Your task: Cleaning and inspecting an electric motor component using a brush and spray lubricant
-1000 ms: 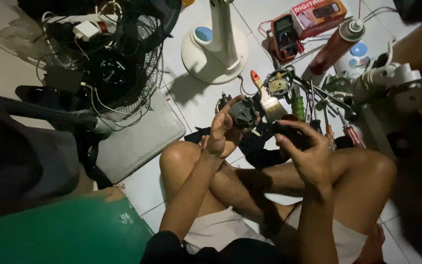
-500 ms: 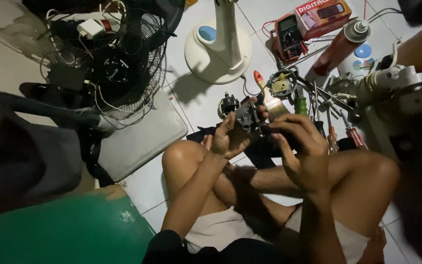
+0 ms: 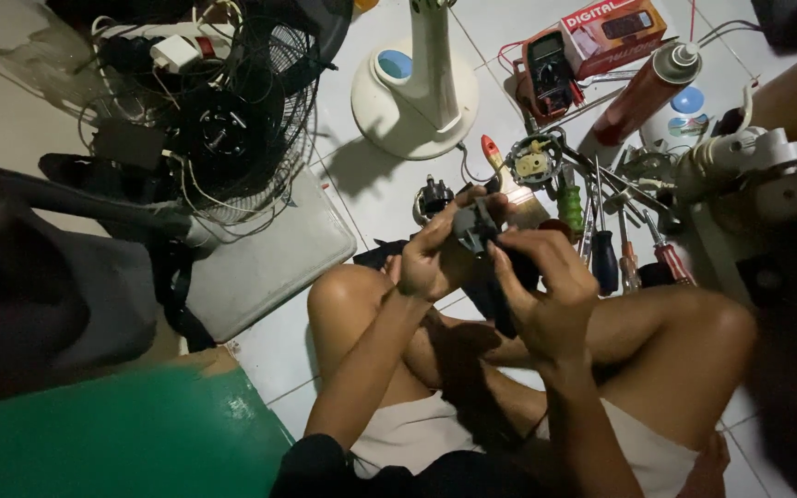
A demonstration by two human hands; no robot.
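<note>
Above the crossed legs, near the floor's tool pile: small dark fan part (image 3: 474, 227) pinched between left hand (image 3: 431, 258) and right hand (image 3: 546, 286); mid-inspection, steady fingertip grip needed.

White fan base w/ upright pole (image 3: 414, 97) on pale tiled floor (image 3: 362, 194). Left of it: black wire fan guard (image 3: 232, 120), tangled cables and a white plug strip (image 3: 177, 51) on top. Upper right: multimeter (image 3: 551, 69) just beside its red box (image 3: 615, 26), red spray can (image 3: 643, 88) lying tilted. Screwdrivers (image 3: 601, 244) (green, dark, red handles) and a paintbrush (image 3: 509, 184) clustered near a small round motor part (image 3: 534, 161). Green surface (image 3: 113, 443) bottom left.
</note>
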